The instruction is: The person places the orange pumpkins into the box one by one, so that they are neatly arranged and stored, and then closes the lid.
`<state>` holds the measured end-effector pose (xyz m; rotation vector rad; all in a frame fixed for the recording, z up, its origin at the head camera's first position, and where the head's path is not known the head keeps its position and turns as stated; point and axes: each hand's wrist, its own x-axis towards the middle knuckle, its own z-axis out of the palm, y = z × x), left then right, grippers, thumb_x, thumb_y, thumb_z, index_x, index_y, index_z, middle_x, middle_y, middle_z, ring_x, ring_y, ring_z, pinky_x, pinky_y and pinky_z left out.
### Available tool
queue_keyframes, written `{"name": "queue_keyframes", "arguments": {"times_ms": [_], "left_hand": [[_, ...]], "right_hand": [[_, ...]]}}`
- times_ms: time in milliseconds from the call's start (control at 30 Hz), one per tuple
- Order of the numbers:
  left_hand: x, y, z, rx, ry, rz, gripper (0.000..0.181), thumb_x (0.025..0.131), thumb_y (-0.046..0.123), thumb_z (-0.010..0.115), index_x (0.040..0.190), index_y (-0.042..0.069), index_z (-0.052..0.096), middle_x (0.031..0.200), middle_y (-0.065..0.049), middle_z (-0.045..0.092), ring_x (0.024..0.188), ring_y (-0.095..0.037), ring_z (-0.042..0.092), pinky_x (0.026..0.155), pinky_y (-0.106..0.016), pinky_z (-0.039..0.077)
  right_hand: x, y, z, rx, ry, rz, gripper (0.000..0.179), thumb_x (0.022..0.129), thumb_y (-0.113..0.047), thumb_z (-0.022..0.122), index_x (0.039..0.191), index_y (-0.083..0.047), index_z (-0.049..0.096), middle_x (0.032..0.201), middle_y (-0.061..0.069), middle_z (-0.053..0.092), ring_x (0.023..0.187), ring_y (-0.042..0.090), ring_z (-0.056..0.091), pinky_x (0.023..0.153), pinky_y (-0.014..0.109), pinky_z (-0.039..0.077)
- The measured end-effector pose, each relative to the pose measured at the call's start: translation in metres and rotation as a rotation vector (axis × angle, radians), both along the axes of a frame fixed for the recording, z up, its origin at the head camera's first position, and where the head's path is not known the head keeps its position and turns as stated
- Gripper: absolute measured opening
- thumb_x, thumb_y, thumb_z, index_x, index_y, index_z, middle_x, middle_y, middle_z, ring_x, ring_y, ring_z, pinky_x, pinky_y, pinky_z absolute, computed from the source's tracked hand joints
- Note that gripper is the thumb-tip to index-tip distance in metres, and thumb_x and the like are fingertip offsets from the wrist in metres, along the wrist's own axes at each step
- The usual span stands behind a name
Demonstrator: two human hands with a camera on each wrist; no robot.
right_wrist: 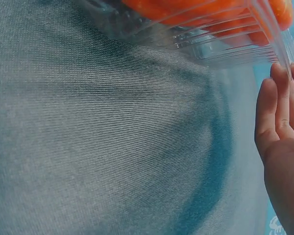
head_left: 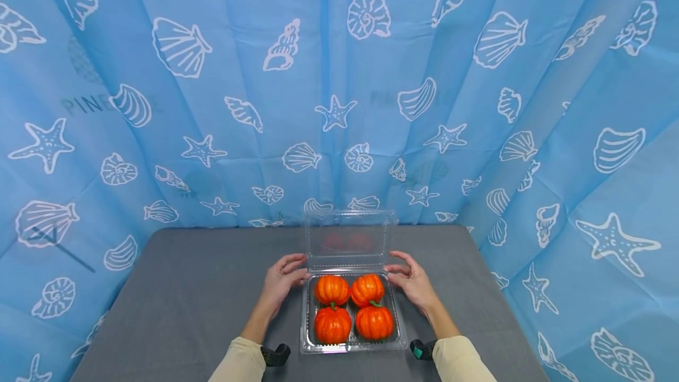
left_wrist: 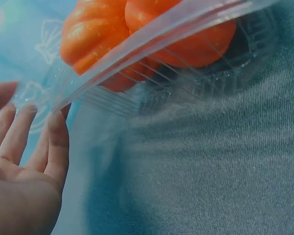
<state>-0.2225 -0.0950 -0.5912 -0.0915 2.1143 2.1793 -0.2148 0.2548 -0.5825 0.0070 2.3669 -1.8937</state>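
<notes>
A clear plastic clamshell box [head_left: 353, 347] lies on the grey table with its hinged lid [head_left: 347, 252] raised at the back. Inside sit several small orange pumpkins [head_left: 332, 324], arranged in two rows. At the box's back left corner, my left hand [head_left: 281, 280] touches the rim with its fingertips, fingers fairly straight. In the left wrist view its thumb [left_wrist: 2, 95] stands apart from the rim. My right hand [head_left: 415, 283] is at the back right corner. Its extended fingertips [right_wrist: 279, 73] touch the rim in the right wrist view, where the thumb is partly cut off.
Grey cloth covers the table [head_left: 201, 299]. A blue curtain [head_left: 334, 75] with white shell and starfish prints hangs behind and along both sides. Black straps with a device [head_left: 276, 355] sit at each wrist, close to the front of the box.
</notes>
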Motion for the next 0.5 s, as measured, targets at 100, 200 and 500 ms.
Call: {"name": "queue_keyframes", "arguments": {"times_ms": [100,200,500], "left_hand": [[0.001,-0.001,-0.003,-0.027,0.01,-0.022,0.046,0.088,0.004,0.076,0.132,0.007,0.062,0.139,-0.015,0.065,0.107,-0.029,0.074,0.083,-0.025,0.06],[0.001,-0.002,-0.008,-0.005,0.009,-0.044,0.046,0.088,-0.004,0.072,0.132,0.006,0.061,0.142,-0.016,0.063,0.108,-0.029,0.075,0.085,-0.025,0.06],[0.002,-0.005,-0.013,-0.008,0.0,-0.037,0.033,0.089,-0.005,0.07,0.121,-0.003,0.062,0.136,-0.024,0.065,0.104,-0.024,0.076,0.085,-0.024,0.06]], "right_hand": [[-0.001,0.0,-0.003,-0.019,0.001,0.003,0.05,0.097,-0.003,0.066,0.144,-0.008,0.05,0.127,0.029,0.067,0.094,0.008,0.072,0.081,0.021,0.059],[-0.002,0.0,-0.007,-0.041,0.002,0.007,0.047,0.096,-0.001,0.066,0.141,-0.005,0.05,0.13,0.031,0.064,0.094,0.006,0.071,0.081,0.021,0.059],[-0.001,0.0,-0.011,-0.109,0.014,-0.033,0.035,0.097,-0.005,0.067,0.128,0.005,0.056,0.126,0.032,0.066,0.089,0.013,0.075,0.08,0.026,0.062]]}}
